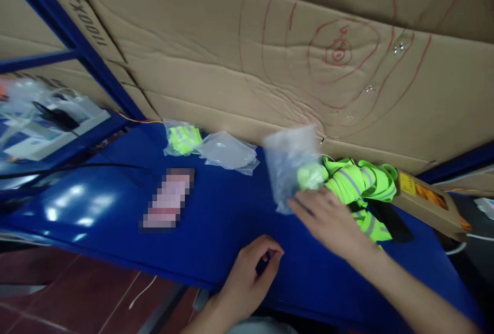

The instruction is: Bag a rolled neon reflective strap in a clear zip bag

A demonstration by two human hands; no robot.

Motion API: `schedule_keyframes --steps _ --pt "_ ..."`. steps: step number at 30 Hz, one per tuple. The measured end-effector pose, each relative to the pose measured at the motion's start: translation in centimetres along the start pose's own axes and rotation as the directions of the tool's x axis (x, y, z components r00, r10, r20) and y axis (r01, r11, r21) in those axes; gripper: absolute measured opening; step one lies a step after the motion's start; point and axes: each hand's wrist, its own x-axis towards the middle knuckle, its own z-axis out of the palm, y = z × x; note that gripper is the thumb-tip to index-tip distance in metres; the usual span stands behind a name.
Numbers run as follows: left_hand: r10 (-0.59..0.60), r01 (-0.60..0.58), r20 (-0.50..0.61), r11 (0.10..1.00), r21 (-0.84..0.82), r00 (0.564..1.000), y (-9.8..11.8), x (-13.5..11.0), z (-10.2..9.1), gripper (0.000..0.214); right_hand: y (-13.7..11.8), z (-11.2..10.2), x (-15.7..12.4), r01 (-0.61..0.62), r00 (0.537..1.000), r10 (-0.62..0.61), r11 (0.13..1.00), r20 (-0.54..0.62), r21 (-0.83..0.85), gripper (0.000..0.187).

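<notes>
My right hand (322, 215) grips the lower edge of a clear plastic bag (283, 169), blurred by motion and held above the blue table. A bright yellow-green bundle (311, 176) shows at the bag's right side; I cannot tell whether it is fully inside. Close behind that hand lies a heap of yellow-green reflective straps (357, 182) with grey stripes. My left hand (250, 269) is curled near the front edge, thumb and fingertips close together, with nothing visible in them.
On the blue table (216, 210) lie flat clear bags (229, 151), a bagged yellow-green bundle (184, 138) and a pixelated pinkish rectangle (169, 200). An open cardboard box (432, 203) stands right. Behind rises a cardboard wall (193, 40) with red rings. Power strips (57, 128) lie left.
</notes>
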Motion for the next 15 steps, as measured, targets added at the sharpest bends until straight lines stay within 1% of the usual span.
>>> schedule_keyframes --steps 1,2,3,4,6,7,8,9,10,12,13,15 --pt "0.0 0.0 -0.012 1.0 -0.007 1.0 0.4 -0.1 -0.6 0.018 -0.7 1.7 0.2 0.048 0.998 -0.047 0.998 0.031 -0.029 0.041" --pt "0.002 -0.002 -0.022 1.0 0.003 1.0 0.8 -0.1 -1.2 0.018 -1.2 3.2 0.5 0.113 0.991 -0.104 0.987 0.082 -0.114 0.037" --pt "0.009 -0.008 -0.032 1.0 0.029 0.999 1.2 -0.1 -2.0 0.018 -1.3 4.4 0.9 0.146 0.983 -0.124 0.975 0.139 -0.165 0.035" --pt "0.027 -0.024 -0.042 0.997 0.067 0.999 1.6 0.0 -2.9 0.018 -1.3 5.3 1.4 0.145 0.98 -0.115 0.971 0.161 -0.192 0.034" --pt "0.097 -0.082 -0.069 0.977 0.199 0.993 2.1 1.0 -5.1 0.017 -0.9 6.4 2.3 0.1 0.982 -0.06 0.969 0.177 -0.224 0.035" --pt "0.131 -0.1 -0.085 0.95 0.296 0.988 2.2 1.9 -6.4 0.018 -0.8 6.5 2.6 0.068 0.985 -0.029 0.971 0.17 -0.229 0.038" --pt "0.161 -0.101 -0.113 0.905 0.413 0.981 2.3 3.2 -7.9 0.02 -0.7 6.5 2.7 0.043 0.987 -0.004 0.971 0.162 -0.235 0.042" --pt "0.15 -0.041 -0.164 0.847 0.53 0.975 2.1 4.7 -9.5 0.023 -0.8 6.4 2.6 0.023 0.988 0.015 0.97 0.152 -0.241 0.048" --pt "0.109 0.062 -0.24 0.792 0.607 0.965 1.9 6.5 -11.2 0.025 -1.0 6.3 2.3 0.01 0.99 0.026 0.969 0.141 -0.246 0.054" --pt "0.061 0.219 -0.396 0.752 0.622 0.916 1.1 10.5 -14.8 0.031 -1.8 6.1 1.3 -0.006 0.992 0.037 0.971 0.124 -0.24 0.063" --pt "0.034 0.315 -0.491 0.729 0.608 0.87 0.6 12.5 -16.6 0.032 -2.3 6.0 0.6 -0.01 0.992 0.038 0.973 0.121 -0.229 0.065" --pt "-0.026 0.49 -0.649 0.679 0.547 0.761 -0.6 15.9 -19.9 0.041 -3.2 6.0 -1.1 -0.006 0.991 0.032 0.98 0.129 -0.198 0.064"
